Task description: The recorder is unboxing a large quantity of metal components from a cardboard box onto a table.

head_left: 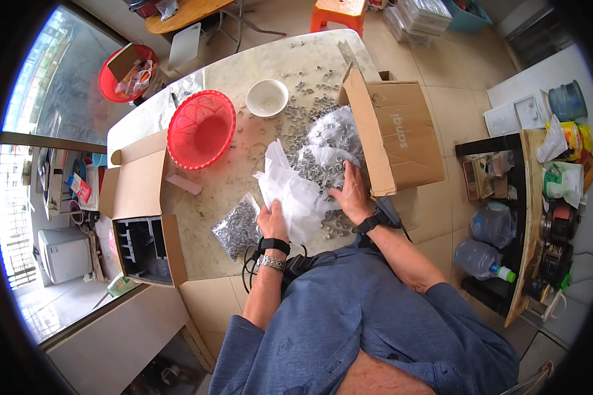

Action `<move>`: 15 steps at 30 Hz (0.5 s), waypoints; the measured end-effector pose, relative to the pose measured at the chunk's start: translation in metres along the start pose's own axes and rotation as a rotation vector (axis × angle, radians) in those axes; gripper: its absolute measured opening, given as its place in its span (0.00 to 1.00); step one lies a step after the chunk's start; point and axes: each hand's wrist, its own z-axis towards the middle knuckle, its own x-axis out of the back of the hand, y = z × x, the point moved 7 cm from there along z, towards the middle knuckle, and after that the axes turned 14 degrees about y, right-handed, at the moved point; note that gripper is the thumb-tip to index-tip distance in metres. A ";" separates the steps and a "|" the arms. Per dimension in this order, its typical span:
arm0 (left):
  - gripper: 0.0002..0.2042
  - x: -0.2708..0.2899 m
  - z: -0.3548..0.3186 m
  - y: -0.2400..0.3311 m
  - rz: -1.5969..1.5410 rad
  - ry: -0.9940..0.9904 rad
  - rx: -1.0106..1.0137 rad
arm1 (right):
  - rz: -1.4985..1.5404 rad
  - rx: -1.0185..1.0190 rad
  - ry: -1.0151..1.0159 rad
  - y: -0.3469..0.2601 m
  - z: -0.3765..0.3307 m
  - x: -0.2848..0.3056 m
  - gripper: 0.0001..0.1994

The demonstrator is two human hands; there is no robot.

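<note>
My left hand (274, 222) is closed on the edge of a thin white plastic bag (288, 197), which spreads crumpled over the table. Small shiny metal rings (319, 172) lie heaped at the bag's far end. My right hand (353, 197) rests against the right side of this heap, thumb and fingers apart, beside a cardboard box. Beyond the heap sits more clear plastic (336, 127) with rings in and around it. A clear bag packed with small metal pieces (238, 227) lies just left of my left hand.
A tipped cardboard box (402, 131) stands at the table's right edge. On the left are a red basket (201, 130), a white bowl (267, 98) and an open carton with black dividers (140, 247). Loose rings are strewn across the table (244, 155). A shelf with water jugs (476, 258) stands right.
</note>
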 end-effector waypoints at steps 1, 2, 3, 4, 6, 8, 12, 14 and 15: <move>0.11 0.002 0.001 -0.001 0.013 0.002 -0.006 | 0.004 0.002 -0.004 0.000 0.002 -0.001 0.44; 0.11 0.003 0.002 -0.003 0.012 0.008 -0.007 | 0.037 -0.065 -0.043 0.004 0.005 -0.005 0.44; 0.11 0.005 0.003 -0.006 0.001 0.013 0.012 | 0.070 -0.132 -0.082 0.007 0.006 -0.008 0.45; 0.11 0.006 0.004 -0.008 -0.015 0.016 0.032 | 0.069 -0.133 -0.081 0.005 0.006 -0.006 0.43; 0.11 0.008 0.007 -0.010 -0.001 0.013 0.023 | 0.125 -0.107 -0.057 -0.002 0.007 -0.007 0.41; 0.11 0.008 0.009 -0.013 0.018 0.006 0.015 | 0.180 -0.086 -0.030 -0.011 0.006 -0.008 0.39; 0.12 0.009 0.012 -0.017 0.038 0.010 0.017 | 0.230 -0.009 -0.021 -0.031 0.000 -0.023 0.37; 0.13 0.010 0.010 -0.016 0.033 0.018 0.045 | 0.228 -0.007 -0.053 -0.040 -0.003 -0.032 0.36; 0.13 0.010 0.010 -0.016 0.040 0.021 0.048 | 0.229 -0.011 -0.054 -0.040 -0.001 -0.034 0.36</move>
